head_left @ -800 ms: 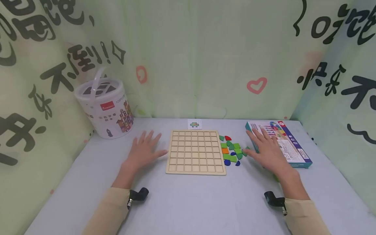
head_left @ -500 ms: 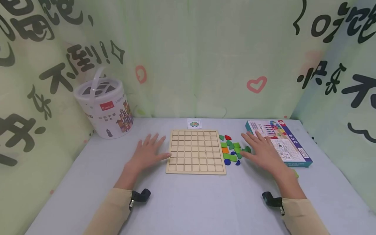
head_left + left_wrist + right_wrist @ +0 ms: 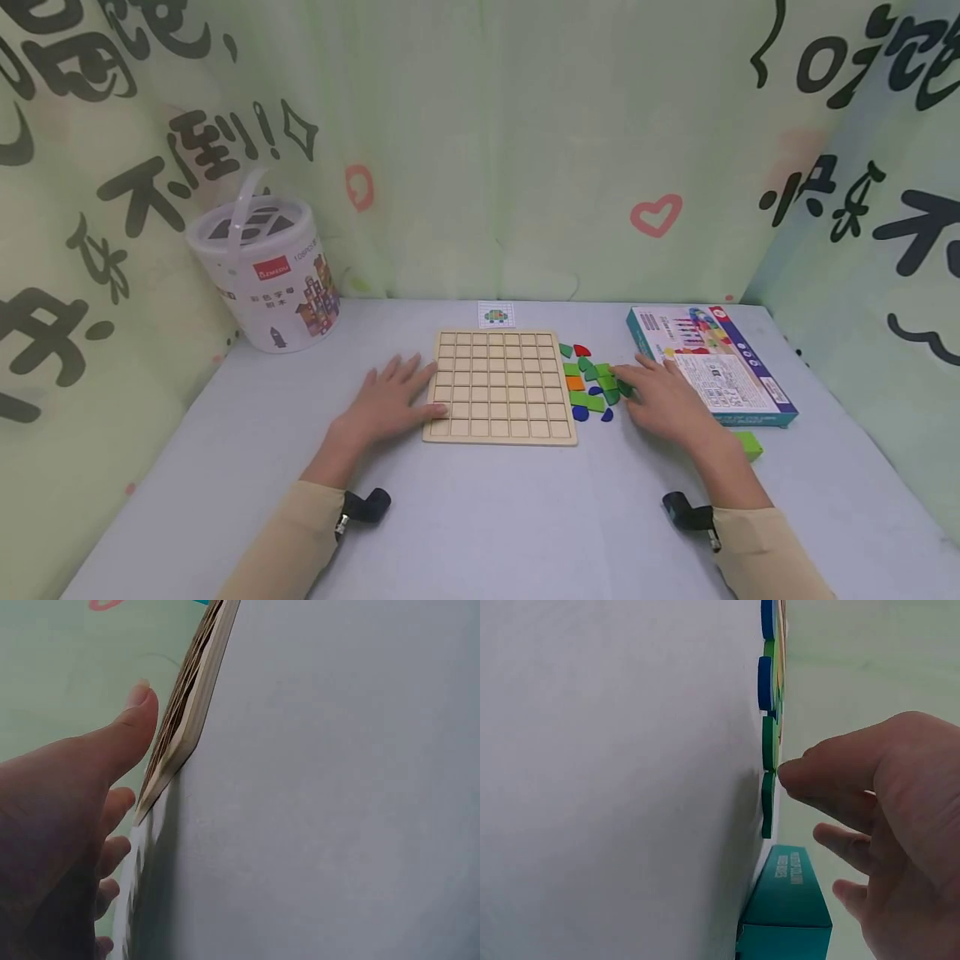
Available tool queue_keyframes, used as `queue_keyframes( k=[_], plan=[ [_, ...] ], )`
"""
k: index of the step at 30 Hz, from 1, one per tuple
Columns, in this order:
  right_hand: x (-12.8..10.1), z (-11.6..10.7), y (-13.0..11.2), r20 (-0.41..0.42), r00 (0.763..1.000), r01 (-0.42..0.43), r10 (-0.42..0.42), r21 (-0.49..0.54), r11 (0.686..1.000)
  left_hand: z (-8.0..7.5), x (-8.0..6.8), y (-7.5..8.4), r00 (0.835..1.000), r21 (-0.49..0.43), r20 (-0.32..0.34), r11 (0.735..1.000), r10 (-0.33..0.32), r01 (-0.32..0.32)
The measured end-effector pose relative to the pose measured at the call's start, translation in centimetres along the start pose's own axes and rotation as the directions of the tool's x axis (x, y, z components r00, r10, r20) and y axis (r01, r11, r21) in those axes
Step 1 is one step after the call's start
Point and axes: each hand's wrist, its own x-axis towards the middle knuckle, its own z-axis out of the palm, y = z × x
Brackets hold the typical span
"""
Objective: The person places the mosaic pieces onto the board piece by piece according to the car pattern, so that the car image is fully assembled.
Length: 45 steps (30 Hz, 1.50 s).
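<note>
apparently right hand (image 3: 663, 398) fingertips pinching green piece (image 3: 622, 387), left hand (image 3: 390, 400) flat beside board (image 3: 498, 386)

the place was a staged tabletop booth for children's play: a pale table (image 3: 480, 517) enclosed by cartoon-printed green curtains (image 3: 480, 150), with a toy block bucket (image 3: 262, 267), a wooden grid board (image 3: 498, 385) and a puzzle box (image 3: 712, 362).

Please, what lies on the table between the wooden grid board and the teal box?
Between the wooden grid board and the teal box lie the coloured pieces; the right hand touches them, per the head view.
</note>
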Motion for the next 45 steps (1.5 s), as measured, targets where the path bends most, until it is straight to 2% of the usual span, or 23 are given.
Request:
queue_keyframes(
  k=[7, 13, 22, 36, 41, 45],
  plan=[
    [0.0, 0.1, -0.2, -0.003, 1.000, 0.006, -0.006, 0.002, 1.000, -0.2, -0.4, 0.4, 0.999, -0.009, 0.040, 1.000, -0.006, 0.006],
    [0.1, -0.1, -0.5, -0.016, 1.000, 0.015, -0.014, 0.056, 0.998, -0.1, -0.2, -0.1, 0.998, -0.017, 0.057, 1.000, 0.001, 0.000],
    [0.7, -0.1, -0.6, -0.002, 1.000, 0.021, -0.021, 0.051, 0.998, -0.5, -0.1, -0.4, 0.997, -0.063, 0.077, 0.998, 0.027, -0.022],
    [1.2, -0.5, -1.1, 0.098, 0.993, -0.081, 0.072, 0.091, 0.993, -0.3, 0.0, -0.4, 0.996, -0.053, 0.085, 0.998, 0.021, -0.016],
    [1.0, -1.3, -1.2, 0.091, 0.995, -0.057, 0.051, 0.066, 0.996, -0.3, 0.1, -0.3, 0.996, -0.054, 0.086, 0.998, 0.021, -0.016],
    [0.8, -2.0, -1.3, 0.056, 0.998, -0.044, 0.039, 0.095, 0.994, -0.4, 0.2, -0.1, 0.996, -0.063, 0.083, 0.998, 0.029, -0.024]
  ],
)
